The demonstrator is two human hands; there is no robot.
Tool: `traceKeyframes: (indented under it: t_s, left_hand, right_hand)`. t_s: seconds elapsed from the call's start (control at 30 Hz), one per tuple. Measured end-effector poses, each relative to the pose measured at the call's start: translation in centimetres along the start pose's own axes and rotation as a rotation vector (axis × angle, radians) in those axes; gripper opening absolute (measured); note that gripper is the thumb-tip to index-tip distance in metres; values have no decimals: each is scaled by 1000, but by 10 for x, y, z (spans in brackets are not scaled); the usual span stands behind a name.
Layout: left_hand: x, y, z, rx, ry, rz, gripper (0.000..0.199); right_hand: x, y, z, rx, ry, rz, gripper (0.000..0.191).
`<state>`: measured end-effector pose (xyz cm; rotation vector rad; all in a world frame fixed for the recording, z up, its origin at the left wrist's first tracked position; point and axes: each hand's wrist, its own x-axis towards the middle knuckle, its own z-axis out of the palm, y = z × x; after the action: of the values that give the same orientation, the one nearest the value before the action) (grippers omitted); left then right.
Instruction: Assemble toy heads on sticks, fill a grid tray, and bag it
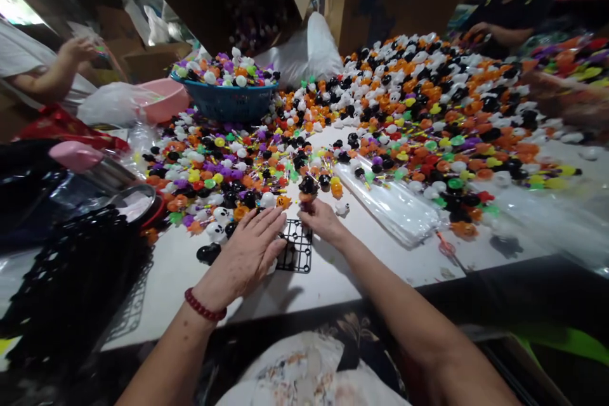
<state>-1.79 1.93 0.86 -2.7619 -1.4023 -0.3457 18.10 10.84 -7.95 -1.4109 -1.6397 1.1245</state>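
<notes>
A small black plastic grid [302, 260] lies on the white table between my hands. My left hand [252, 247], a dark red bead bracelet at its wrist, is stretched flat over the grid's left side, hiding that part. Beside its fingertips sits an orange pumpkin figure [283, 202]; white ghost figures [216, 231] are left of it. At the grid's top right corner, the closed fingers of my right hand [323, 222] grip a small black and orange figure [307, 189], partly hidden. A small white figure [342, 209] lies just right of that hand.
Heaped small figures [390, 89] cover the back. Clear plastic bags [390, 203] lie to the right. A blue basin [223, 101] of figures and a pink basin [166, 101] stand left, near stacked black grids [80, 285]. Other people work at both sides; cardboard boxes [394, 0] stand behind.
</notes>
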Motion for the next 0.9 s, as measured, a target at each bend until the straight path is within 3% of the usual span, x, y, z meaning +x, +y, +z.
traceKeyframes:
  t_s: [0.1,0.2,0.47,0.9]
  left_hand:
    - [0,-1,1,-51,8,-8,48]
    - [-1,-2,1,-76,11,-8,49]
    - [-1,-4,1,-46,-8,-6,48]
    - [-3,-9,12,-42,145,4,49]
  right_hand:
    - [-1,-5,22,17,-115,-27,15]
    - [5,-9,29,-37,-133,-78,16]
    - [13,-7,34,-137,-177,-210,20]
    - [12,-10,28,-192,-218,-340,19]
